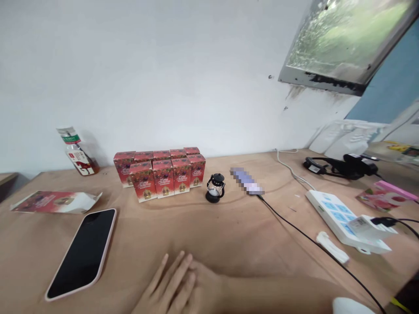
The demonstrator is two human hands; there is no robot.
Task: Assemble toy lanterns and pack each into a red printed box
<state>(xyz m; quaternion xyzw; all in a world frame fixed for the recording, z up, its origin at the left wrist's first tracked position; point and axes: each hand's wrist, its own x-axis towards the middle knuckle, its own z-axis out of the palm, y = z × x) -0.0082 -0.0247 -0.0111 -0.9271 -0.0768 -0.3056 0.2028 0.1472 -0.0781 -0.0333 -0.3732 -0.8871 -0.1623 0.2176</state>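
My left hand (170, 285) comes up from the bottom edge with its fingers stretched out flat on the wooden table (229, 235), holding nothing. It lies against my right hand (206, 279), whose forearm runs in along the table from the lower right. The right hand's fingers are hidden behind the left hand. Nearest to the hands is a black-screened phone in a pink case (83, 253), lying face up to the left. Farther back stand several small red boxes (162, 174) in two rows, with a tiny black lantern (215, 187) beside them.
A flattened red carton (54, 202) and a tilted bottle (78, 152) sit at the far left by the white wall. To the right are a white power strip (340, 218) with plugs, a black cable (301, 233), a small white piece (332, 247), black headgear (343, 166) and a pink packet (382, 196).
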